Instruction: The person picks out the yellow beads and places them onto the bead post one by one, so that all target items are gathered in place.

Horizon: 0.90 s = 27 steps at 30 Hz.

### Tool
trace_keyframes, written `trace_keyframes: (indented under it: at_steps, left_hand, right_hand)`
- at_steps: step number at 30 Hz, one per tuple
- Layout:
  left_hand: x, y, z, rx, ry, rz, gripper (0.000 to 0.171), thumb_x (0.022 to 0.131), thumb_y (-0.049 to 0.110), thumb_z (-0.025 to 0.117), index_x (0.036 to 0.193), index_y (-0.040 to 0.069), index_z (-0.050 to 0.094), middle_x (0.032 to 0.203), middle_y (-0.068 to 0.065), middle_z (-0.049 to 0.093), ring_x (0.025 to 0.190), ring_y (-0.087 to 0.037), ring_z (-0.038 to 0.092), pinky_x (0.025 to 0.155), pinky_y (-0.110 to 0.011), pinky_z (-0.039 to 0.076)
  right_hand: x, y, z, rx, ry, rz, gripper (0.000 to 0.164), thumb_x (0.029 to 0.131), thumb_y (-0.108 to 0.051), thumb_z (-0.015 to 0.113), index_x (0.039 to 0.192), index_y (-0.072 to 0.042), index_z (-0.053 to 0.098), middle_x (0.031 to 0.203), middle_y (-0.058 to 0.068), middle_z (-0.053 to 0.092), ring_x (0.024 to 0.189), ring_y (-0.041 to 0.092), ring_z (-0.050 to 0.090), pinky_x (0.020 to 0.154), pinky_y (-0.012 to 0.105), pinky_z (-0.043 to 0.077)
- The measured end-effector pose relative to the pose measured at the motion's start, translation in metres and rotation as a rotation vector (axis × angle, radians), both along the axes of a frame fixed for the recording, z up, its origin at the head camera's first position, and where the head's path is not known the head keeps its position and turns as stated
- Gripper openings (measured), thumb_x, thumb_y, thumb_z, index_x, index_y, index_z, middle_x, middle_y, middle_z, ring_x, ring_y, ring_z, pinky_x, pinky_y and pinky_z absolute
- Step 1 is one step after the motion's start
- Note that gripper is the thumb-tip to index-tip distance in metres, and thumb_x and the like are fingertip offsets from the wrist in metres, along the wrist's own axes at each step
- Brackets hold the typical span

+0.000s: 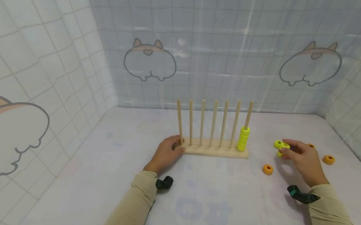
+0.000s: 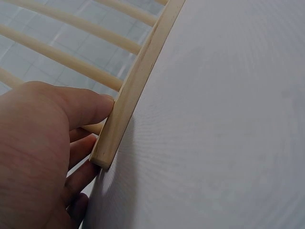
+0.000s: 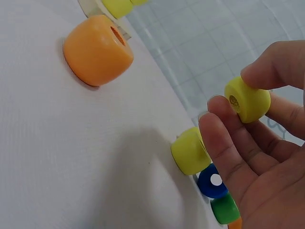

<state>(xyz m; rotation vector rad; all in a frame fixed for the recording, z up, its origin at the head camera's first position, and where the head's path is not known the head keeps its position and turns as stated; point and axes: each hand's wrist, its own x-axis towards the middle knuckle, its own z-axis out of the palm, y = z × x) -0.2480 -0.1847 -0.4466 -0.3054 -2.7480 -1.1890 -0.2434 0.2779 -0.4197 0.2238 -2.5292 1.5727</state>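
Observation:
A wooden peg rack (image 1: pixel 216 152) with several upright rods stands on the table. Yellow beads (image 1: pixel 243 139) are stacked on its rightmost rod. My left hand (image 1: pixel 165 154) grips the left end of the base, thumb (image 2: pixel 93 109) on the front edge and fingers behind. Right of the rack, my right hand (image 1: pixel 305 163) pinches a yellow bead (image 3: pixel 250 100) between thumb and fingers, raised off the table; its hole shows in the right wrist view. Under and beside that hand are another yellow bead (image 3: pixel 189 151) and one more yellow bead (image 1: pixel 277 144).
An orange bead (image 1: pixel 267 169) lies between rack and right hand; another orange bead (image 1: pixel 328 159) lies farther right. A blue bead (image 3: pixel 206 182) and a green bead (image 3: pixel 225 210) show past the right fingers. Tile-patterned sheeting (image 1: pixel 223 49) walls the back and sides.

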Motion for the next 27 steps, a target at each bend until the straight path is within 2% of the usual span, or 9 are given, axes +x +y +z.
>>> trace_keyframes:
  at_steps: [7, 14, 21, 27]
  left_hand:
    - [-0.001, 0.000, -0.002, -0.008, -0.004, 0.004, 0.038, 0.096, 0.020, 0.067, 0.131, 0.005, 0.064, 0.145, -0.014, 0.053, 0.136, -0.032, 0.046, 0.112, -0.046, 0.038]
    - [-0.002, -0.001, -0.002, -0.005, -0.011, 0.007, 0.038, 0.097, 0.022, 0.067, 0.132, 0.008, 0.064, 0.145, -0.011, 0.053, 0.135, -0.030, 0.046, 0.110, -0.046, 0.040]
    - [-0.003, -0.001, -0.003, -0.005, -0.024, 0.010, 0.041, 0.097, 0.023, 0.066, 0.135, 0.008, 0.062, 0.146, -0.011, 0.052, 0.136, -0.031, 0.045, 0.111, -0.046, 0.039]
    - [-0.003, -0.001, -0.004, 0.008, -0.015, 0.008, 0.040, 0.097, 0.022, 0.067, 0.134, 0.008, 0.063, 0.146, -0.011, 0.053, 0.135, -0.030, 0.046, 0.109, -0.045, 0.041]
  right_hand:
    - [0.001, -0.003, 0.000, 0.011, 0.006, 0.001, 0.051, 0.100, -0.024, 0.063, 0.139, 0.008, 0.053, 0.100, 0.000, 0.069, 0.083, 0.011, 0.070, 0.073, 0.021, 0.058]
    - [0.001, -0.011, 0.004, 0.030, -0.007, -0.018, 0.050, 0.099, -0.025, 0.066, 0.137, 0.004, 0.056, 0.113, 0.014, 0.064, 0.083, 0.011, 0.070, 0.073, 0.019, 0.057]
    - [0.001, -0.015, 0.003, 0.045, -0.004, -0.029, 0.049, 0.098, -0.028, 0.067, 0.136, 0.001, 0.058, 0.109, 0.003, 0.067, 0.082, 0.007, 0.068, 0.073, 0.018, 0.056]
    - [0.000, -0.017, 0.002, 0.043, -0.009, -0.020, 0.048, 0.099, -0.027, 0.066, 0.137, 0.002, 0.057, 0.105, 0.002, 0.069, 0.083, 0.008, 0.067, 0.073, 0.019, 0.056]
